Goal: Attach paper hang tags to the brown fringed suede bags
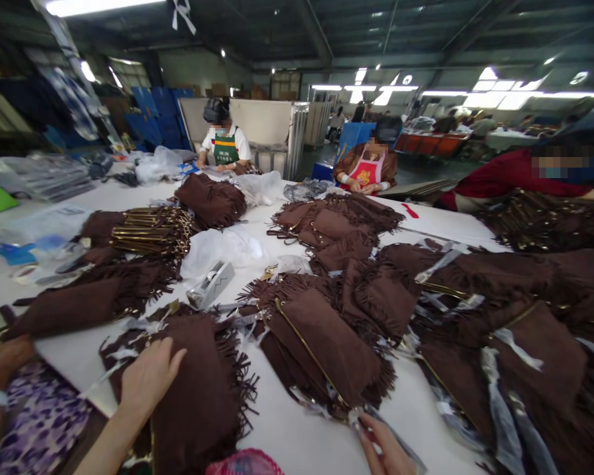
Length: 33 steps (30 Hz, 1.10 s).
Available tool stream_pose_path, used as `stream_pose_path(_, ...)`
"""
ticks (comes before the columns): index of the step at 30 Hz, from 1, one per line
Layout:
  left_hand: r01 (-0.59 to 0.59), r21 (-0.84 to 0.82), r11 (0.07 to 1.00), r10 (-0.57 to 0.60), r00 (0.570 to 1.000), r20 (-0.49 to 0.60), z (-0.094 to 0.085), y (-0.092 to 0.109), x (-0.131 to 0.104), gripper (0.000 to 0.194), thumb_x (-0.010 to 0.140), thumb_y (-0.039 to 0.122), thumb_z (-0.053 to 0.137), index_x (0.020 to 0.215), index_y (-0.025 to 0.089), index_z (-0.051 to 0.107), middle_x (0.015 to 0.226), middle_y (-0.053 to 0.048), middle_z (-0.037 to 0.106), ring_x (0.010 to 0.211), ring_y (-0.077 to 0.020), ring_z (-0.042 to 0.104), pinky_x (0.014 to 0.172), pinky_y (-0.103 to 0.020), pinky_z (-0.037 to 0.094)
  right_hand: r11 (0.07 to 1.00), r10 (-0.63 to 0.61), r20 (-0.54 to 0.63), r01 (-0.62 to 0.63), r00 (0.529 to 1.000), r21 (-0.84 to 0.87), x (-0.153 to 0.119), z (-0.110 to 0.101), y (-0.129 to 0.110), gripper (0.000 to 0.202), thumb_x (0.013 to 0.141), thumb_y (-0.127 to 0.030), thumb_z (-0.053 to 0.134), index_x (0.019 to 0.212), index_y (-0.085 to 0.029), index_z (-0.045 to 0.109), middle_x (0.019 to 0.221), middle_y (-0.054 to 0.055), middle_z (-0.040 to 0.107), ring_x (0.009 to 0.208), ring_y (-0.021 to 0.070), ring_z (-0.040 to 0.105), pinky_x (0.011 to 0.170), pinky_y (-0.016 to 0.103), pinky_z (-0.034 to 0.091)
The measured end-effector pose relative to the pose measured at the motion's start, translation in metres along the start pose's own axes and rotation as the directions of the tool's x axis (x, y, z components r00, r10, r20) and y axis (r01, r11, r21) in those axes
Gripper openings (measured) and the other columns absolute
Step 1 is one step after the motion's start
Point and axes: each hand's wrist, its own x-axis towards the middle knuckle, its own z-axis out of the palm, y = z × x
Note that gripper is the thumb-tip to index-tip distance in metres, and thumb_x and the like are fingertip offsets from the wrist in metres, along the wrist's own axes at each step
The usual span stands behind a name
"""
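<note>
At the lower left, my left hand (151, 371) rests on a brown fringed bag (193, 389), its thumb apart from the other fingers. My right hand (383, 445) is at the bottom edge, fingers pinched on a wrapped strap end (356, 417) beside another brown bag (327, 336) with a gold zipper. That bag lies flat, its fringe pointing right. Clear plastic wrapping shows around the straps of both bags.
A tape dispenser (212, 285) stands beyond the left bag. Piles of brown bags (539, 343) cover the right side. Gold-zippered bags (151, 231) are stacked at left. A co-worker's hand (4, 363) is at far left. Several people work around the table (277, 455).
</note>
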Motion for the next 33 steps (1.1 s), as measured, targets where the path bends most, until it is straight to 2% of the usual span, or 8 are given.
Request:
stream_pose_path(5, -0.562, -0.118, 0.819, 0.532, 0.820, -0.211, 0.012, 0.123, 0.031, 0.044, 0.084, 0.014, 0.048, 0.128, 0.016, 0.054, 0.140, -0.014, 0.051, 0.125, -0.0275, 0.050, 0.103, -0.040, 0.043, 0.975, 0.046, -0.195, -0.087, 0.980, -0.207, 0.016, 0.006, -0.005, 0.042, 0.089, -0.036, 0.045, 0.128, -0.021, 0.052, 0.122, 0.014, 0.060, 0.103, 0.0291, 0.066, 0.088, 0.044, 0.057)
stream_pose_path(9, -0.717, -0.098, 0.690, 0.705, 0.696, -0.135, 0.042, 0.210, 0.049, 0.079, 0.072, 0.000, 0.054, 0.146, 0.021, 0.038, 0.158, -0.014, 0.025, 0.144, -0.0324, 0.025, 0.114, -0.049, 0.027, 0.912, -0.076, -0.114, 0.023, 0.991, -0.411, 0.027, 0.014, -0.020, 0.068, 0.083, -0.030, 0.055, 0.146, -0.018, 0.033, 0.151, 0.019, 0.032, 0.136, 0.0374, 0.039, 0.105, 0.053, 0.042)
stream_pose_path(15, -0.769, -0.126, 0.627, 0.779, 0.619, 0.101, 0.051, 0.243, 0.069, 0.093, 0.064, 0.001, 0.060, 0.149, 0.023, 0.031, 0.159, -0.015, 0.021, 0.146, -0.0355, 0.017, 0.115, -0.058, 0.018, 0.886, -0.055, -0.039, 0.031, 0.998, -0.462, 0.043, 0.035, -0.033, 0.073, 0.081, -0.024, 0.061, 0.147, -0.020, 0.032, 0.150, 0.018, 0.034, 0.136, 0.0351, 0.038, 0.104, 0.048, 0.043)
stream_pose_path(18, -0.619, -0.411, 0.669, 0.649, 0.756, -0.082, 0.057, 0.220, 0.067, 0.078, 0.073, 0.011, 0.059, 0.146, 0.022, 0.034, 0.158, -0.014, 0.024, 0.146, -0.0312, 0.019, 0.116, -0.055, 0.018, 0.885, -0.053, -0.049, 0.024, 0.997, -0.465, 0.048, 0.038, -0.035, 0.074, 0.080, -0.042, 0.065, 0.144, -0.016, 0.038, 0.149, 0.022, 0.036, 0.137, 0.0401, 0.035, 0.104, 0.054, 0.041)
stream_pose_path(21, -0.074, -0.838, 0.540, 0.164, 0.986, 0.018, 0.082, 0.191, 0.048, 0.055, 0.079, 0.022, 0.057, 0.133, 0.019, 0.045, 0.143, -0.014, 0.045, 0.138, -0.0260, 0.037, 0.114, -0.046, 0.029, 0.894, -0.088, -0.095, 0.037, 0.992, -0.446, 0.060, 0.031, -0.039, 0.063, 0.087, -0.054, 0.054, 0.135, -0.014, 0.048, 0.147, 0.023, 0.040, 0.135, 0.0402, 0.037, 0.105, 0.056, 0.039)
stream_pose_path(23, 0.294, -0.885, 0.361, -0.036, 0.953, 0.302, 0.105, 0.177, 0.029, 0.045, 0.075, 0.025, 0.061, 0.118, 0.017, 0.052, 0.126, -0.015, 0.058, 0.124, -0.0281, 0.052, 0.106, -0.046, 0.039, 0.911, -0.106, -0.129, 0.044, 0.986, -0.411, 0.075, 0.026, -0.041, 0.057, 0.092, -0.054, 0.044, 0.133, -0.014, 0.050, 0.146, 0.022, 0.042, 0.134, 0.0375, 0.040, 0.106, 0.053, 0.039)
stream_pose_path(25, 0.452, -0.850, 0.270, -0.084, 0.891, 0.447, 0.126, 0.172, 0.013, 0.041, 0.070, 0.027, 0.066, 0.107, 0.015, 0.055, 0.112, -0.016, 0.063, 0.111, -0.0311, 0.060, 0.096, -0.047, 0.046, 0.917, -0.125, -0.120, 0.068, 0.985, -0.392, 0.095, 0.023, -0.043, 0.058, 0.093, -0.054, 0.042, 0.136, -0.015, 0.048, 0.148, 0.021, 0.039, 0.135, 0.0364, 0.039, 0.107, 0.052, 0.038)
stream_pose_path(33, 0.608, -0.761, -0.225, 0.155, 0.794, 0.588, 0.142, 0.193, 0.021, 0.052, 0.062, 0.045, 0.079, 0.102, 0.018, 0.058, 0.102, -0.012, 0.071, 0.102, -0.0280, 0.067, 0.088, -0.042, 0.052, 0.882, -0.029, 0.030, 0.040, 0.999, -0.469, 0.155, 0.042, -0.035, 0.078, 0.086, -0.060, 0.048, 0.145, -0.011, 0.038, 0.145, 0.027, 0.042, 0.136, 0.0445, 0.036, 0.104, 0.066, 0.032)
